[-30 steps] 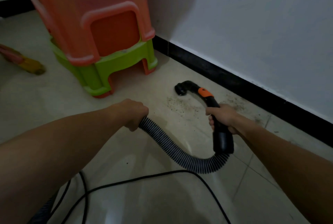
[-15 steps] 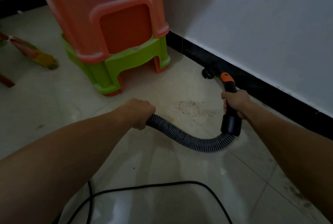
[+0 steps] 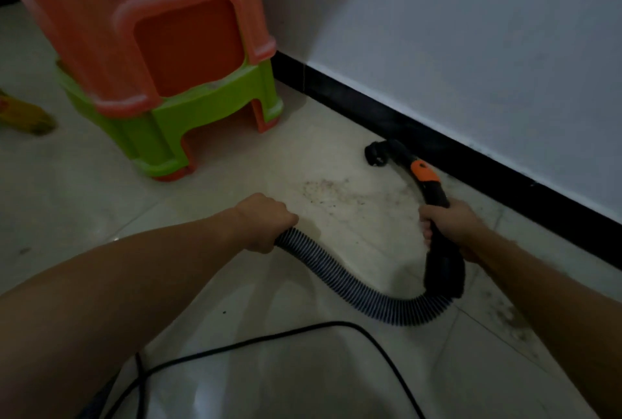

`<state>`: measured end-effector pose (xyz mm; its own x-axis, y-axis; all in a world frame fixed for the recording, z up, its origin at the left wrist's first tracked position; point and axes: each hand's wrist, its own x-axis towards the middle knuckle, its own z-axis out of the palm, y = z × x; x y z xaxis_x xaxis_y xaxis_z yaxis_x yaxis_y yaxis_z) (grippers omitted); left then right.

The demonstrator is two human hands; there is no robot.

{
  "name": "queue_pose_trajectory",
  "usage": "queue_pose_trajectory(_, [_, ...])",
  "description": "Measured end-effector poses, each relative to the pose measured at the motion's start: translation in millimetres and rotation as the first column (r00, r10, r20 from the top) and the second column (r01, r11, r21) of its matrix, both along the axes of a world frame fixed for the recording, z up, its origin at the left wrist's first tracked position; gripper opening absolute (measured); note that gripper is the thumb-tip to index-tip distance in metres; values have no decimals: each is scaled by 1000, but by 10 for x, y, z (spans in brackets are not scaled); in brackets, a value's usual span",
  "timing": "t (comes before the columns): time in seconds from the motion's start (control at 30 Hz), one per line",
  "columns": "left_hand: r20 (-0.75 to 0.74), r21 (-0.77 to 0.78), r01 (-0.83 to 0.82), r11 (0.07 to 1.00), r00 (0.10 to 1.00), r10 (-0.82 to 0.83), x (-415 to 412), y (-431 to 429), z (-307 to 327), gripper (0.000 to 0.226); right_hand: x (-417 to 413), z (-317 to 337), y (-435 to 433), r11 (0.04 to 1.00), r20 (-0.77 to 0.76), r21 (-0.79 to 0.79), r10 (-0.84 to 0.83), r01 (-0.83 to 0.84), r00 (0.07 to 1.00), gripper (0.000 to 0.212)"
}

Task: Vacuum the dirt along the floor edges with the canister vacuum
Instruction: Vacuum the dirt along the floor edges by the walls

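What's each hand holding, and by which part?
Left hand grips the ribbed vacuum hose partway along its length. Right hand grips the black nozzle handle at mid-shaft, below the orange switch and above the hose cuff.

Open tile lies between the stacked stools [image 3: 161, 82] and the baseboard [image 3: 437, 142] — the nozzle [image 3: 377, 152] sits in that gap; the power cord [image 3: 303, 334] loops across the near floor [image 3: 84, 183].

Right hand [image 3: 451, 223] around vacuum handle [image 3: 443, 267], left hand [image 3: 266, 220] around hose [image 3: 336, 279], nozzle [image 3: 377, 152] near baseboard [image 3: 538, 198]
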<state>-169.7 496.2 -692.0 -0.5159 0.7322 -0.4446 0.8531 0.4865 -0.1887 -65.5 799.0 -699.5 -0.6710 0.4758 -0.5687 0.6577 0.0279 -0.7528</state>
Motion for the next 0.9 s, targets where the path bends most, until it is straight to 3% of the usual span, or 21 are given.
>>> queue_pose_trajectory(0.2, [46, -61, 119, 991, 992, -117, 242, 176, 26, 30, 475, 195, -202, 983, 67, 2, 181, -182, 981, 8])
queue_pose_trajectory(0.3, [58, -93, 84, 992, 995, -79, 259, 74, 138, 30, 486, 312, -314, 969, 102, -39, 247, -245, 964, 8])
queue_pose_trajectory(0.47, [21, -117, -12, 993, 1000, 15, 234, -249, 354, 29, 373, 285, -477, 990, 6, 10, 141, -141, 990, 6])
queue_pose_trajectory(0.63, [21, -172, -47, 984, 998, 51, 323, -466, 431, 31, 324, 256, -772, 962, 30, -56, 269, -267, 963, 8])
queue_pose_trajectory(0.8, [-5, -199, -112, 974, 994, 114, 312, -635, 551, 31, 230, 203, -855, 976, -21, -5, 217, -218, 976, 9])
queue_pose_trajectory(0.9, [2, -220, -110, 969, 994, 113, 362, -665, 531, 33, 202, 244, -924, 944, 6, -35, 328, -328, 945, 9])
